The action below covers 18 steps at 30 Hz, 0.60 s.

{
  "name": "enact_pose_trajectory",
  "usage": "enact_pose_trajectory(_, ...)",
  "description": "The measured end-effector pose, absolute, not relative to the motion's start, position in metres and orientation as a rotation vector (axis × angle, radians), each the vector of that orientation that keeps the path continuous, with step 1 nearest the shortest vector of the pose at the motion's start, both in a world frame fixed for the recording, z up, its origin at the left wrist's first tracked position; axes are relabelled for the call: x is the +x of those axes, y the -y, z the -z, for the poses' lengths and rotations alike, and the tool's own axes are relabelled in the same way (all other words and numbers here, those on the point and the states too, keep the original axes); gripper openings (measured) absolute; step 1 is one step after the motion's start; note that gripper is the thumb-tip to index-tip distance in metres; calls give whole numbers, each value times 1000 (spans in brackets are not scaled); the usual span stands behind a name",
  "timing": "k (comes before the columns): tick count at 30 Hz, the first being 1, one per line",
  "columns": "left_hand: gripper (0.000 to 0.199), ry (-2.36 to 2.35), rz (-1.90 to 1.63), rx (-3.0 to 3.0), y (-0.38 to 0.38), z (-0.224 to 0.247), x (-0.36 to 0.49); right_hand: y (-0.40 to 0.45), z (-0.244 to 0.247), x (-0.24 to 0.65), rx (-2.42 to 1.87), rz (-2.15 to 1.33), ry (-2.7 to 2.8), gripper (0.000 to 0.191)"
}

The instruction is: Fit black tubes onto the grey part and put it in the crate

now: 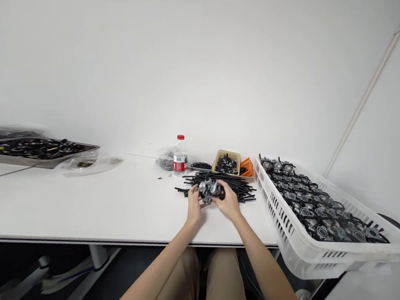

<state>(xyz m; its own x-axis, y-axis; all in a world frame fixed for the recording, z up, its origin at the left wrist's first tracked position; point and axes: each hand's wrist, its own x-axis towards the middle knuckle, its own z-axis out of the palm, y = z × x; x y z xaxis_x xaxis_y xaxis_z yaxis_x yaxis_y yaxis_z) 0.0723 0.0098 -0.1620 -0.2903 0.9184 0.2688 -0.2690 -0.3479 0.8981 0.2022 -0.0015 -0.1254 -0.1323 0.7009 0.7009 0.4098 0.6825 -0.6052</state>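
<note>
Holding the metal part [209, 188] between both hands, in the head view, you had it just above the near side of the surface [109, 212], in front of your lap and by the black rods [241, 186]. Your left hand [193, 208] gripped its left side with bent fingers, while your right hand [229, 203] closed around its right side. That two-sided hold probably steadied its uneven body and left its middle exposed to you. Its long axis seemed to run roughly left to right, from hand to hand, with a short dark stub pointing up and away; blur hid which way its openings faced. The white crate [299, 259] of similar parts stood to your right, and the tan bin [228, 153] sat beyond the rods, beside the orange basket [249, 172], presumably so that all lay within easy reach.
</note>
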Motion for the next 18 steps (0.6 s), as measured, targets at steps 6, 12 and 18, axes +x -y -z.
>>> enact_pose_trajectory(6, 51, -989, -1687, 1018, 0, 161, 66, -55, 0, 225, -876, 61, 1418, 55)
enact_pose_trajectory(12, 46, -1126, -1534, 1079, 4, 166, 63, -98, -113, 347, -1118, 435, 1274, 55)
enact_pose_trajectory(18, 53, -1231, -1356, 1304, 14, 170, 58, -58, -92, 493, -2086, 951, 1482, 54)
